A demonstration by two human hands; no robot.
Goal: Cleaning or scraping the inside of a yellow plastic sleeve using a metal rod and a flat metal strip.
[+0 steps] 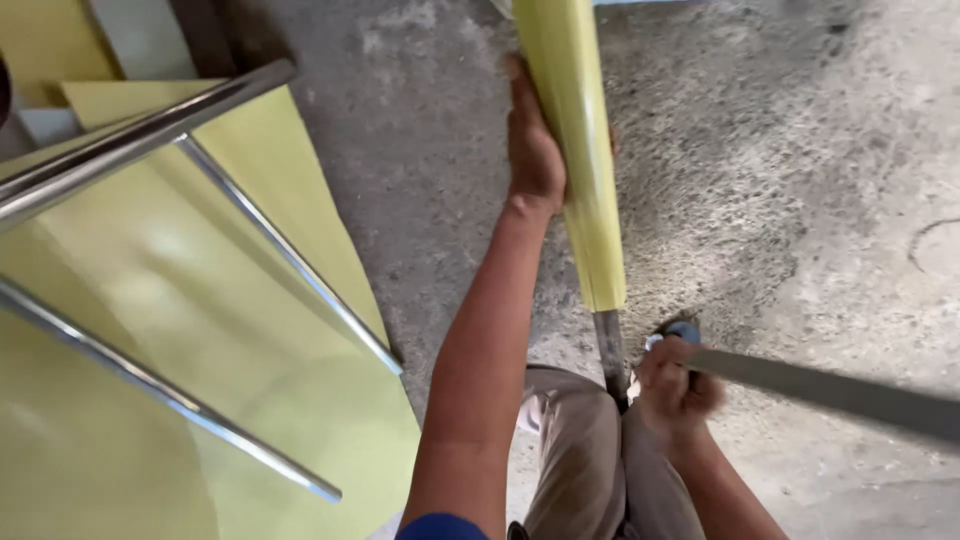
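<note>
Open concrete floor [800, 170] stretches wide on the right, nothing standing there. On the left, yellow-green sheets [150, 330] and slanting metal rods [290, 255] block the way. Dead centre, the yellow-green roll [580, 150] runs down the gap, and a grey bar [830, 392] crosses low on the right.

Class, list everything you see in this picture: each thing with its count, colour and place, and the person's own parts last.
Rolled sheet: one, yellow-green, upright at centre, on a dark rod.
Flat bar: one, grey, lower right.
Flat sheets: several, yellow-green, left.
Metal rods: three, silver, across those sheets.
Concrete floor: grey, underneath.
Trousers: khaki, bottom centre.
Left hand: gripping the roll.
Right hand: gripping the bar's end.
</note>
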